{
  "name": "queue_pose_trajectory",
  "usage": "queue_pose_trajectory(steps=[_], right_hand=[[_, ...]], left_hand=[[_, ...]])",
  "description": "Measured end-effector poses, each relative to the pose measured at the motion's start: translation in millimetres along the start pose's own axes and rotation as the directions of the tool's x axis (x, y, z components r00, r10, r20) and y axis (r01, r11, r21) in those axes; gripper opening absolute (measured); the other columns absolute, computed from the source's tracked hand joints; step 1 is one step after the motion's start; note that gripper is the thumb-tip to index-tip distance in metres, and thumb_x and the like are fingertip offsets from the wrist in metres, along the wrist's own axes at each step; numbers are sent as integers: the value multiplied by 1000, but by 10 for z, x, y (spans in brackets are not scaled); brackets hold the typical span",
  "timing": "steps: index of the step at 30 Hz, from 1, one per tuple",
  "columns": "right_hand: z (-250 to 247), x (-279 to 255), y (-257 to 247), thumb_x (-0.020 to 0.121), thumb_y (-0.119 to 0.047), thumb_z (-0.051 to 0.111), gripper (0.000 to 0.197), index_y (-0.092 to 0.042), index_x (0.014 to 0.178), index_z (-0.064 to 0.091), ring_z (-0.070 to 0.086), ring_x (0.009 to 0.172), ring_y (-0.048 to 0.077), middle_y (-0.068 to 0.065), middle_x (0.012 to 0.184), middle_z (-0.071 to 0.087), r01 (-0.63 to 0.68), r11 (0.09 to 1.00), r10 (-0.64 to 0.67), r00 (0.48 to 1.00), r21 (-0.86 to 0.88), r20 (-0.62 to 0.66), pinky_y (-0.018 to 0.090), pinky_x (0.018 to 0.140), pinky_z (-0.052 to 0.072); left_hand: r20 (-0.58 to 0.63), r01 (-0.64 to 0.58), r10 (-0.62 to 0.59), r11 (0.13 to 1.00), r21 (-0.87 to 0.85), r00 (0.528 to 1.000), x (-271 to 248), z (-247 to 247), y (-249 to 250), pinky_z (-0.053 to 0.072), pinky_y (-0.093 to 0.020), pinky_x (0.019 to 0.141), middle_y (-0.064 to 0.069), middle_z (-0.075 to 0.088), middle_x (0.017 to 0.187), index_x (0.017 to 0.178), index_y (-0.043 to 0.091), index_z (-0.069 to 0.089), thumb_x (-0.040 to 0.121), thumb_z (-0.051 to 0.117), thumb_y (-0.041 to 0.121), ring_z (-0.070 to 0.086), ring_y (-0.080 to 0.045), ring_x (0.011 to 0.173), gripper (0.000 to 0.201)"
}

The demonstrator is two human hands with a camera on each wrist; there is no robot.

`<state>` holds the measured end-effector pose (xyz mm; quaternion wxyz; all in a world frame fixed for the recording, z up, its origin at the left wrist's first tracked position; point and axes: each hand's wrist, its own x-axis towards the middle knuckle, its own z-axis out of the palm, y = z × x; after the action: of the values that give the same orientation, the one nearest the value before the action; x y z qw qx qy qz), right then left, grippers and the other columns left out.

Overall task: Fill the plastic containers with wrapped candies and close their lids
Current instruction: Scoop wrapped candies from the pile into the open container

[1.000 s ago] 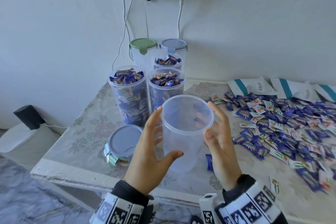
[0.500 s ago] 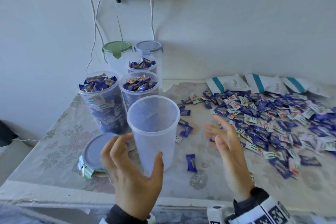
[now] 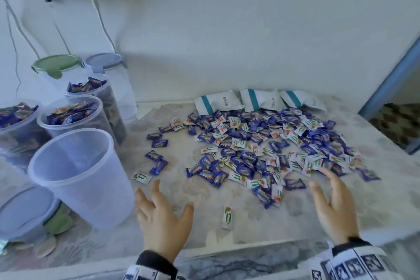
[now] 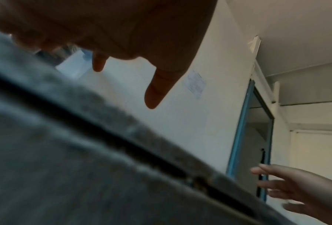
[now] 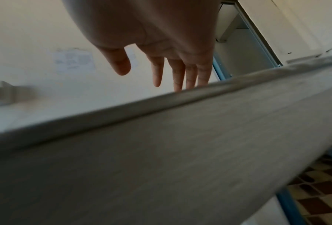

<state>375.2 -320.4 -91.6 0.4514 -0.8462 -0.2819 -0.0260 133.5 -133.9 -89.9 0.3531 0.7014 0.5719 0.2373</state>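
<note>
An empty clear plastic container [image 3: 79, 175] stands on the table at the left, with no lid on. My left hand [image 3: 161, 218] hovers just right of it, fingers spread, holding nothing. Off to the right, my right hand [image 3: 334, 207] is open too, at the near edge of a wide scatter of blue and white wrapped candies [image 3: 261, 150]. Three open containers filled with candies [image 3: 70, 111] stand behind the empty one. A loose blue-grey lid [image 3: 25, 209] lies at the front left. The wrist views show each open hand [image 4: 123, 38] [image 5: 157, 45] above the table edge.
Two lidded containers, one with a green lid [image 3: 56, 65] and one with a blue lid [image 3: 103, 60], stand against the wall. Three white bags [image 3: 256, 100] lie behind the candy heap. One stray candy [image 3: 228, 217] lies between my hands. Cables [image 3: 13, 36] hang down the wall at left.
The empty container went from both my hands down onto the table and was let go. Both hands moved right toward the candies, and the view swung right.
</note>
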Motion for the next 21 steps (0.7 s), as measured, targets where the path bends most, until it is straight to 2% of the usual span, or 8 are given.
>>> queue_pose_trajectory(steps=[2, 4, 7, 9, 11, 16, 19, 21], right_hand=[[-156, 212, 333, 77, -63, 33, 80, -10, 135, 46, 47, 123, 36, 18, 135, 50, -38, 988, 43, 999, -152, 31, 46, 101, 36], [-268, 421, 627, 73, -72, 23, 91, -15, 142, 37, 33, 135, 35, 18, 147, 38, -107, 948, 136, 988, -299, 78, 51, 109, 28], [-356, 679, 855, 80, -79, 24, 87, -25, 148, 24, 20, 142, 32, 14, 154, 25, -158, 921, 223, 963, -357, 148, 50, 114, 20], [-366, 779, 841, 83, -68, 29, 79, -25, 149, 20, 11, 145, 27, 9, 157, 18, -155, 943, 227, 946, -293, 233, 47, 117, 13], [-343, 819, 769, 86, -61, 32, 73, -28, 149, 18, 5, 146, 23, 7, 159, 13, -135, 960, 211, 923, -244, 320, 45, 118, 9], [-242, 740, 653, 86, -65, 36, 72, -42, 148, 9, -8, 146, 18, -2, 160, -5, -56, 986, 134, 839, -160, 528, 46, 117, 4], [-129, 654, 520, 87, -70, 31, 72, -40, 148, 7, -10, 146, 18, -4, 159, -11, 83, 988, 15, 784, -129, 620, 47, 117, 2], [-65, 596, 412, 84, -74, 24, 76, -39, 148, 5, -12, 146, 17, -5, 158, -15, 175, 981, -68, 727, -88, 684, 50, 117, 2]], left_hand=[[29, 31, -33, 996, 84, 999, 63, 57, 61, 2, -43, 114, -22, 0, 154, 149, 14, 7, 81, 66, 38, -2, -33, 144, 92], [62, 49, -60, 986, 161, 996, 104, 124, 120, -2, -42, 115, -19, 4, 156, 149, 11, 4, 86, 58, 43, -3, -30, 144, 88], [128, 4, -43, 956, 292, 991, 46, 264, 204, -5, -41, 115, -13, 2, 157, 148, 10, 8, 91, 47, 48, -6, -27, 145, 79], [170, -57, -2, 938, 342, 985, -57, 383, 273, -6, -40, 115, -11, -2, 158, 149, 10, 7, 93, 42, 49, -9, -25, 145, 77], [214, -112, 31, 920, 376, 976, -182, 522, 374, -8, -39, 115, -9, -7, 158, 149, 13, 3, 94, 38, 50, -12, -24, 145, 75], [294, -219, 86, 861, 459, 952, -426, 938, 657, -14, -39, 113, -9, -17, 156, 148, 13, -11, 94, 24, 55, -18, -24, 143, 77], [343, -264, 106, 851, 454, 933, -523, 1145, 799, -15, -40, 112, -11, -21, 155, 148, 13, -11, 97, 25, 48, -22, -26, 142, 72], [367, -280, 132, 877, 390, 921, -564, 1246, 888, -16, -39, 112, -12, -24, 153, 148, 14, -10, 99, 28, 42, -25, -26, 141, 68]])
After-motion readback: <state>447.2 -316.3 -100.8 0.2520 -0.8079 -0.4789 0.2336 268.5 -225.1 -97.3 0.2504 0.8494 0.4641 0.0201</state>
